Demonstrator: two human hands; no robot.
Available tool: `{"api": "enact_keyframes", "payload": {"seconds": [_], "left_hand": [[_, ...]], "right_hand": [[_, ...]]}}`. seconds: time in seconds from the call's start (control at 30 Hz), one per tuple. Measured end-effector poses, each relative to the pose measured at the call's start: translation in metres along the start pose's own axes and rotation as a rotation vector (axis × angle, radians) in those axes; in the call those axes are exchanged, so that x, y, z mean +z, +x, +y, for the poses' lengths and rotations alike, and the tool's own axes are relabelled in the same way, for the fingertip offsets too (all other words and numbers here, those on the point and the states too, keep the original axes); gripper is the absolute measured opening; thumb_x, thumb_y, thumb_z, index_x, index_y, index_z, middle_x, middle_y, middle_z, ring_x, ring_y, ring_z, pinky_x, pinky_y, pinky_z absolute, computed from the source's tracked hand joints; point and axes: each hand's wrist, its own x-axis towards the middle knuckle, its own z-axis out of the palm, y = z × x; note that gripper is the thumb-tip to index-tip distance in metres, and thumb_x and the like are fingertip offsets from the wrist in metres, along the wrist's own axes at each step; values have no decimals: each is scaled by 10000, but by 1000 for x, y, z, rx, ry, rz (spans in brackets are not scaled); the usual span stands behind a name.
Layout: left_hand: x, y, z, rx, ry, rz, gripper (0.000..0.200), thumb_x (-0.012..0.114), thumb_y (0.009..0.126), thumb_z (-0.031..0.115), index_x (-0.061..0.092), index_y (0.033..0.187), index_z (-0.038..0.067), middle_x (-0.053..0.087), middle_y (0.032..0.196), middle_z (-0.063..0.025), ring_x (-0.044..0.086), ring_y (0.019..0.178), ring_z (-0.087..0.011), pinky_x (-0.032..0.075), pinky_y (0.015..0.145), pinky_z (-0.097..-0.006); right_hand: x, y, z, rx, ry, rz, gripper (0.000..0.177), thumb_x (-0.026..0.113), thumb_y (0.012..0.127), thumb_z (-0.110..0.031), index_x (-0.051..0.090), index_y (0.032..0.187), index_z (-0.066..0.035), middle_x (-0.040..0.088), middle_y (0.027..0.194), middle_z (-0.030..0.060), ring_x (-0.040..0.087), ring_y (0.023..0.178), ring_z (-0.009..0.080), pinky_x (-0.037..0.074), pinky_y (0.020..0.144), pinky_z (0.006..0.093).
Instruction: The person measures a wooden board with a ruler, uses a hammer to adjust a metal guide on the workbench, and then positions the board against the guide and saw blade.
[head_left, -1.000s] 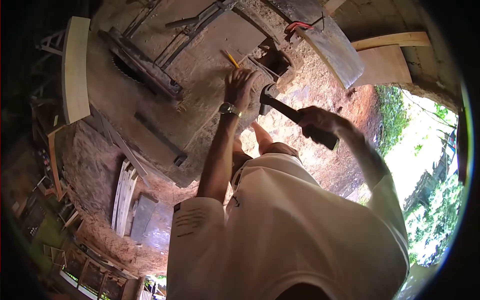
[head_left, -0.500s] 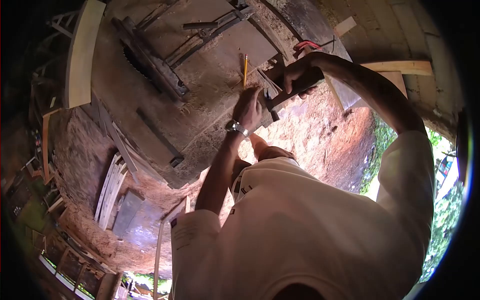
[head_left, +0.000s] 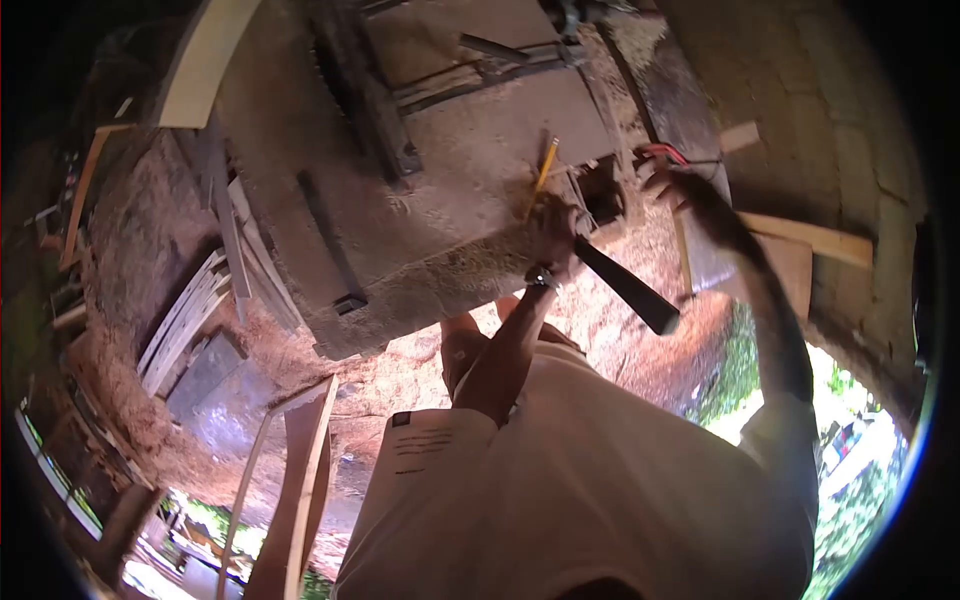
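My left hand (head_left: 553, 238), with a metal watch on its wrist, is closed at the near edge of the worn wooden bench (head_left: 470, 190). From it a hammer (head_left: 630, 288) sticks out toward the lower right, its dark handle widening toward me; the fingers cover most of the head end. A yellow pencil (head_left: 546, 170) lies just beyond this hand, its lower end overlapped by the fingers. My right hand (head_left: 680, 188) is empty, somewhat blurred, with fingers apart. Those fingers are close to a red-handled tool (head_left: 663, 152) at the bench's right side.
A square hole (head_left: 602, 190) opens in the bench top beside the pencil. Dark rails (head_left: 480, 80) and a heavy dark beam (head_left: 365, 100) lie across the top, with a dark strip (head_left: 330, 240) nearer. Boards (head_left: 185, 320) lean at left; sawdust covers the ground.
My right hand has let go of the hammer handle and moved right, toward the red-handled tool. The hammer now points down and right from my left hand. The whole view has shifted.
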Motion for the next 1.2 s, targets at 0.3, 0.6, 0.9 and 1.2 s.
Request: {"api": "enact_keyframes", "payload": {"seconds": [0.3,0.6,0.9,1.2], "left_hand": [[1,-25,-8,190,-209,-135,539,699,832,419,601,1218,54,634,1138,-166,581,1127,-388,405,1047,-552],[-127,22,20,290,-78,-503,321,596,903,112,612,1218,56,649,1085,-136,634,1127,-308,495,1009,-452],[-310,109,30,385,137,-503,258,627,837,27,686,1087,54,702,1027,-67,663,941,-265,541,891,-399],[-295,419,-224,-173,-243,178,228,720,930,230,733,1019,20,781,958,-111,734,929,-182,547,857,-324]], "right_hand": [[211,-58,20,-389,-117,244,541,727,938,-162,507,1424,-74,578,1340,121,462,1320,347,347,1147,473],[145,-87,15,157,-94,-204,520,630,910,-82,469,1402,-31,695,816,162,682,618,306,550,568,470],[190,-19,-38,-324,-643,24,748,602,879,-75,303,1554,46,616,938,242,655,666,388,539,589,501],[221,29,-34,-99,-223,84,680,577,965,-139,302,1562,36,620,1100,291,638,928,464,516,818,553]]}}
